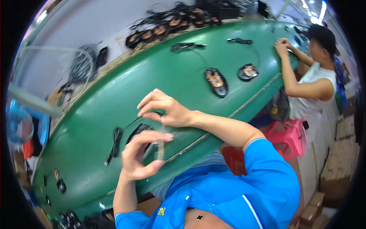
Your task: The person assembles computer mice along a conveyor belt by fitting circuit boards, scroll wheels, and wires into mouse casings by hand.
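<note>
My left hand (137, 154) has its thumb and fingers closed on the two ends of a small clear piece (160, 149), blurred, its kind unclear. Just beyond it my right hand (166, 108) is bent into a pinch above the table; whatever lies between its fingertips is too small to tell. Partly hidden behind my left hand lies a black computer mouse (138, 131). Its cable (115, 145) is bundled on the green surface to the left.
On the green worktable (95, 114) lie two opened mice (216, 82) (248, 72) with bundled cables. Several more mice (160, 30) crowd the back ledge. At the right a co-worker (312, 76) handles something, near a pink stool (286, 137). A fan (21, 126) stands at far left.
</note>
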{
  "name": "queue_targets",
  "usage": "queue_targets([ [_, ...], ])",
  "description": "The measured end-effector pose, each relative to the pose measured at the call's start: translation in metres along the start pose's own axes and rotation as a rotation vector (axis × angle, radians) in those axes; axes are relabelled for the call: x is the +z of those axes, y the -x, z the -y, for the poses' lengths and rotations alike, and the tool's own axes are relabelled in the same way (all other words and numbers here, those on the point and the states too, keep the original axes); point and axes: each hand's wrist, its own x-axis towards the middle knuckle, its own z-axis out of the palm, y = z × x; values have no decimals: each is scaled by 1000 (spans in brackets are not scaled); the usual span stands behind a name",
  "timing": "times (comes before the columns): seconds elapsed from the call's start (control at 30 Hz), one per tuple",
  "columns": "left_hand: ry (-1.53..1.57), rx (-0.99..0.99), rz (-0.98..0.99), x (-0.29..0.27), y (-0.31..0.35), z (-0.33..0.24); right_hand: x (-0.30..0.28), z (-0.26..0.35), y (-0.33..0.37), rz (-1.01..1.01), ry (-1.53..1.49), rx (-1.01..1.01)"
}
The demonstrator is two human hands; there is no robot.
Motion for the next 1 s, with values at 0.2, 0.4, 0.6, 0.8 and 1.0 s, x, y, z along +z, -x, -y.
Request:
queue_targets([
  [0.2, 151, -133, -337, -27, 19, -1, -32, -16, 1, -296, 139, 295],
  [0.4, 66, -148, -517, -50, 37, 4, -37, -22, 8, -247, 329, 236],
  [0.6, 31, -195, -487, -57, 36, 11, -33, 14, 15, 78, 710, -54],
  [0.8, 59, -241, -571, -61, 38, 18, -36, 13, 22, 183, 619, -99],
  [1.0, -158, -262, -605, -58, 53, 14, -13, 0, 19, 169, 401, 12],
])
